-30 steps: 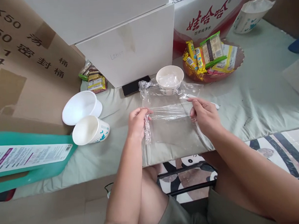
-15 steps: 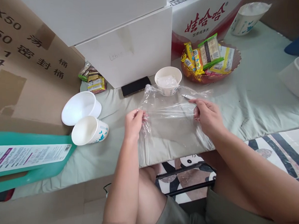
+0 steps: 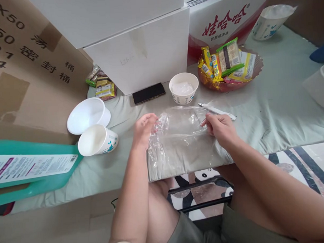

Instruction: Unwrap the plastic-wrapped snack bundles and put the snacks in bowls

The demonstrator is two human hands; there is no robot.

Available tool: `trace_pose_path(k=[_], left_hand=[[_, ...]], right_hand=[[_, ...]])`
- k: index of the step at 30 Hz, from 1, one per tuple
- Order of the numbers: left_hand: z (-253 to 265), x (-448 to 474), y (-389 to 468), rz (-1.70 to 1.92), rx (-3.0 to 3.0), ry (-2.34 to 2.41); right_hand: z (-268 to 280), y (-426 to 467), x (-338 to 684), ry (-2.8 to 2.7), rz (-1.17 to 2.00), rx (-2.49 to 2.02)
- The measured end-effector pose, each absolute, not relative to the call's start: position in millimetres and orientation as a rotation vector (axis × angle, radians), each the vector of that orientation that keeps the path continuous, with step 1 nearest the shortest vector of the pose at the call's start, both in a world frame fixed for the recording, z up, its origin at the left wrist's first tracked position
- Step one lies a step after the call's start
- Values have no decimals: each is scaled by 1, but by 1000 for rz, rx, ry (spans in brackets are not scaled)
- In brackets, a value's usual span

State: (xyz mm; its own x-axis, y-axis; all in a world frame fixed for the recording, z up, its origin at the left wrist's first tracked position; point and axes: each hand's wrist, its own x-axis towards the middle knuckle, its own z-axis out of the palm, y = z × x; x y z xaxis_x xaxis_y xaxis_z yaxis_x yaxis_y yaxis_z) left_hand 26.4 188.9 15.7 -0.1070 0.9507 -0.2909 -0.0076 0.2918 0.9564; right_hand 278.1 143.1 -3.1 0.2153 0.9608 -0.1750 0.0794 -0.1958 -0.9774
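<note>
A clear plastic bag (image 3: 182, 124) is stretched between my hands over the front of the cloth-covered table. My left hand (image 3: 145, 131) is closed on its left side, where the film is bunched. My right hand (image 3: 220, 129) pinches the right side between thumb and fingers. Just behind my right hand lies a white utility knife (image 3: 217, 110) on the cloth, partly covered by the hand. Beyond the bag stands a white paper bowl (image 3: 184, 99) with crumpled clear film (image 3: 182, 87) inside.
A glass bowl of snacks (image 3: 231, 84) stands behind on the right. A black phone (image 3: 149, 93) lies against the white box (image 3: 138, 61). At left are a white plastic tub (image 3: 104, 115), a tilted paper cup (image 3: 109, 142) and a green container (image 3: 54, 181).
The bag has come toward me, away from the paper bowl, and its film hangs lower. My right hand has shifted slightly left, exposing more of the utility knife.
</note>
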Motion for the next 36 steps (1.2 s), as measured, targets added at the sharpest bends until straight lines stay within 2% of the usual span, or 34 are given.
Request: trace_pose_path(k=[5,13,18,22,29,31,36], left_hand=[[5,28,191,895,1074,1663],[14,27,195,1446,820,1514],[18,25,198,1596,731,1447],[14,21,196,1438,784,1481],[-4,21,191,833,1134,1718],[-4,23,191,837,1116,1691],[15,25,190,1124,843,1398]], right_hand=[[0,143,272,-1091,1167,-1488],[-1,150,277,-783,1097,-1538],[0,149,279,-727,1081,-1547],[1,150,283,-643,1090,-1513],[0,150,282,-675,1139,-1471],[-1,150,281,-681,1136,-1469],[-5,151,284,-675,1130,-1474]])
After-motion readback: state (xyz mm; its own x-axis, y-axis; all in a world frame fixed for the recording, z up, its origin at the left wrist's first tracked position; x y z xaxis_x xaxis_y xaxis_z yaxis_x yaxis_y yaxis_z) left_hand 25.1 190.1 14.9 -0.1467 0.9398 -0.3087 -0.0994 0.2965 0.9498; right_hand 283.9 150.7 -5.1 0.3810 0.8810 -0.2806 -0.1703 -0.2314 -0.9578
